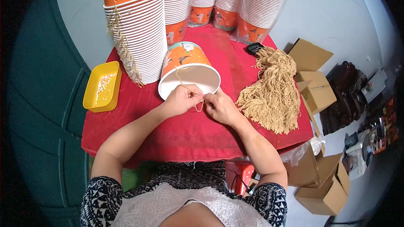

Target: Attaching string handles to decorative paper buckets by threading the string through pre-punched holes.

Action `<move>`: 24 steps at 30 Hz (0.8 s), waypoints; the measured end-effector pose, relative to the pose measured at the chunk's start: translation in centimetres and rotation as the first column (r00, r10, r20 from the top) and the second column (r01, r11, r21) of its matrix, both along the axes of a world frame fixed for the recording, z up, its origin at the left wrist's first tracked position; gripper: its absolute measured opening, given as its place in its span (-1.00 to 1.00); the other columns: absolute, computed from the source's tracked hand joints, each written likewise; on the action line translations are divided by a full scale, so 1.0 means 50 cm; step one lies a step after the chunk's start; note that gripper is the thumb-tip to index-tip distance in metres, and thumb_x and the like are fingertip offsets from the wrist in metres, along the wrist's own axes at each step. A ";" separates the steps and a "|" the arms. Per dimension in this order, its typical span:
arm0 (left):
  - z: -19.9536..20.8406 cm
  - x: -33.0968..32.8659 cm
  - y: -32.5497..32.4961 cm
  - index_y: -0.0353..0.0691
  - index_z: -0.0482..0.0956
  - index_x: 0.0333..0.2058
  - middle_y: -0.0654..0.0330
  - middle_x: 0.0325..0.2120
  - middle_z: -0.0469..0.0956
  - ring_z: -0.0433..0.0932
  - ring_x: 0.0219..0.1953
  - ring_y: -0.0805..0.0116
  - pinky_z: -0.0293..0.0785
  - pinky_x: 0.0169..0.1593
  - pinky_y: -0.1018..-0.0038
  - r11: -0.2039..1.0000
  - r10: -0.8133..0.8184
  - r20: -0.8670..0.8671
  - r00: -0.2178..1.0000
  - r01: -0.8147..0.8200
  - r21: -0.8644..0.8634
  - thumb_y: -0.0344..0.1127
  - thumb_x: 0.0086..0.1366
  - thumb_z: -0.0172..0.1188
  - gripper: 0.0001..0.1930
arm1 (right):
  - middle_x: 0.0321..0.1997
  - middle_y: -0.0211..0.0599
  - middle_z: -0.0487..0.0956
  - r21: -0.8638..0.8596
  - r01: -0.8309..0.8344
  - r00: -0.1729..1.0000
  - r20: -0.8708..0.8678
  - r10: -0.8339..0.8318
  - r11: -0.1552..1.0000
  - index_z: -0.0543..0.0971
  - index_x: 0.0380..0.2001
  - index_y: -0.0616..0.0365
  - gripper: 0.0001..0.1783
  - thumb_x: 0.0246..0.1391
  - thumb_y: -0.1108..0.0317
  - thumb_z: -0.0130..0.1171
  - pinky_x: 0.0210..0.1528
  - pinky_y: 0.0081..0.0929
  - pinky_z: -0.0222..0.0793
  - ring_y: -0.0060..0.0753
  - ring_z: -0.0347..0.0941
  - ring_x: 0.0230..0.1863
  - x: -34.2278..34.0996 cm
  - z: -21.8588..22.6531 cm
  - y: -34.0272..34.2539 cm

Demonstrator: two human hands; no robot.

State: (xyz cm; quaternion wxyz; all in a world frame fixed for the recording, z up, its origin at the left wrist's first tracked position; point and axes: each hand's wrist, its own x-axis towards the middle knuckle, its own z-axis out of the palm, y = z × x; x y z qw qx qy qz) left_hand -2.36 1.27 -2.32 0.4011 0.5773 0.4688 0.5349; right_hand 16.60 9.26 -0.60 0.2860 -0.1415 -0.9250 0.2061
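Note:
An orange paper bucket (pixel 185 56) with dark bat pictures lies on its side on the table, its white mouth turned toward me. A thin tan cord (pixel 179 77) runs from near its rim down to my hands and makes a small loop. My left hand (pixel 184 100) is closed on the cord in a pinch just in front of the mouth. Close beside it, my right hand (pixel 220 107) is closed too, its fingertips meeting the cord by the bucket's lower rim. The exact grip of the right fingertips is partly hidden.
A red cloth covers the table (pixel 168 145). At left stand a yellow tray (pixel 89 94) of small white and orange bits and a tall bucket stack (pixel 143 38) with cords hanging. Wrapped stacks (pixel 261 8) line the back. A tan cord bundle (pixel 275 92) lies right, cardboard boxes (pixel 322 185) beyond.

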 end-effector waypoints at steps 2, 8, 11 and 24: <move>0.048 0.015 -0.010 -0.35 0.56 -0.34 0.30 -0.50 0.55 0.44 -0.51 0.60 0.39 -0.43 0.63 0.992 -0.015 0.019 1.000 0.017 -0.123 -0.47 0.34 0.14 -0.92 | -0.15 0.16 0.46 -0.019 0.006 1.000 0.016 -0.006 1.000 0.55 -0.34 0.25 -0.82 -0.11 0.53 0.16 -0.19 -0.08 0.48 0.20 0.49 -0.21 0.007 -0.002 0.005; 0.023 0.007 0.009 -0.32 0.56 -0.36 0.24 -0.54 0.58 0.47 -0.51 0.56 0.39 -0.42 0.58 0.980 0.002 -0.016 1.000 -0.005 -0.201 -0.40 0.35 0.15 -0.88 | -0.15 0.18 0.43 -0.019 0.010 1.000 -0.010 -0.010 1.000 0.50 -0.40 0.27 -0.86 -0.13 0.53 0.15 -0.21 -0.05 0.46 0.23 0.48 -0.23 0.000 0.001 -0.003; -0.005 0.003 0.023 -0.32 0.57 -0.37 0.21 -0.54 0.59 0.51 -0.49 0.52 0.44 -0.37 0.52 0.989 0.063 -0.110 0.992 -0.077 -0.125 -0.37 0.33 0.17 -0.86 | -0.08 0.22 0.40 -0.037 0.069 0.994 0.090 -0.066 0.997 0.50 -0.36 0.31 -0.79 -0.18 0.53 0.19 -0.15 -0.01 0.49 0.25 0.47 -0.14 -0.003 0.006 -0.008; 0.021 0.035 0.002 -0.33 0.56 -0.32 0.05 -0.42 0.62 0.64 -0.35 0.18 0.53 -0.25 0.36 0.973 0.098 -0.408 0.908 -0.173 -0.151 -0.49 0.23 0.12 -0.92 | -0.11 0.08 0.47 -0.241 0.060 0.997 -0.028 -0.068 0.969 0.60 -0.41 0.29 -0.93 -0.04 0.55 0.22 -0.01 -0.23 0.42 0.07 0.49 -0.07 0.001 -0.020 0.014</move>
